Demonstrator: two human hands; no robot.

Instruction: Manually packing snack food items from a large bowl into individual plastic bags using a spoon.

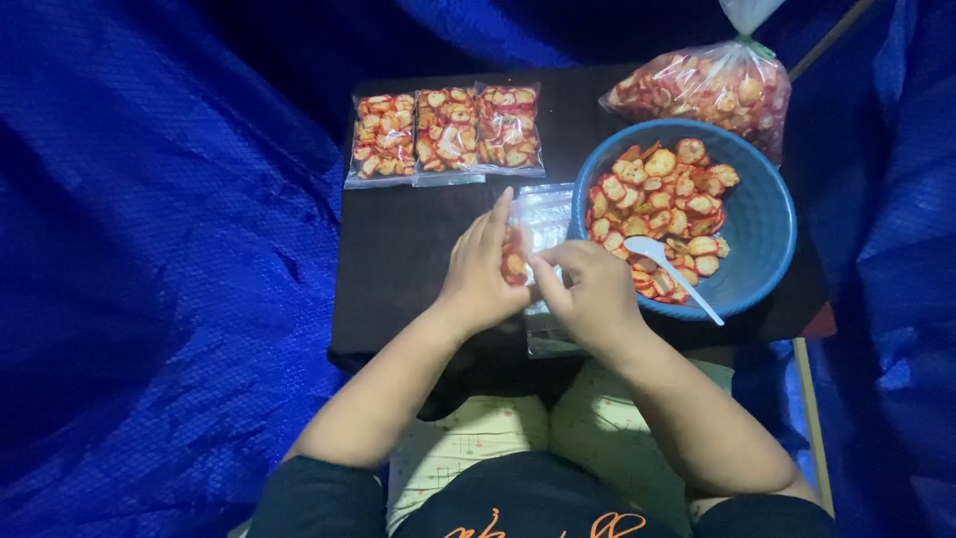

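Both hands pinch a small filled bag over the table

The left hand (480, 271) and right hand (588, 294) close their fingers on the bag (514, 259) of red chips, held just above the dark table (398, 249), beside the blue bowl (759, 214) with its white spoon (672, 264). If the grip slackens or the bag tips before its mouth is shut, chips could spill onto the empty bags (546, 214) lying beneath
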